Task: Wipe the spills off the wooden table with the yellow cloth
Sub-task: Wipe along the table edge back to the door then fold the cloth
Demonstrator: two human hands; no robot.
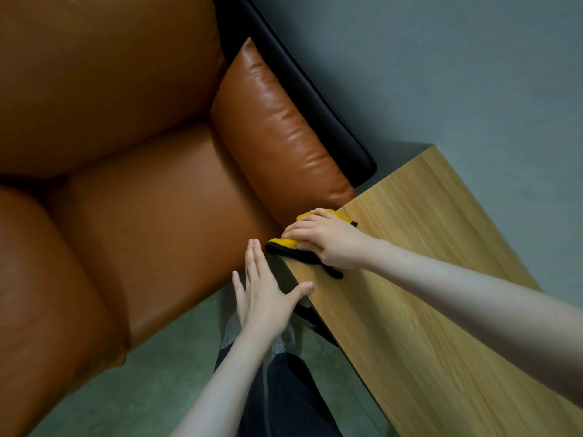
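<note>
Nearest to you, your dark trousers and pale grey shoes stand on the dull green floor, in the gap between the sofa and the table.

Your left hand is held out just past that, palm down, fingers straight and close together, pointing away from you. It holds nothing. Only the tip of its thumb touches the near edge of the light wooden table, while the fingers hang over the gap beside the table's corner.

A little further on, your right hand lies on top of the yellow cloth with black trim, pressing it down on the tabletop right at the corner nearest the sofa. The fingers are bent over the cloth and grip it. The cloth is bunched under the palm; one yellow end pokes out past the fingertips and over the table's edge, another shows beyond the knuckles, and a strip of black edging trails out below the wrist onto the wood. You cannot make out any spills on the visible wood.

Beyond the hands, the orange-brown leather sofa fills the left side, with a matching leather cushion leaning against its black armrest. The grey-green wall lies farthest away.
</note>
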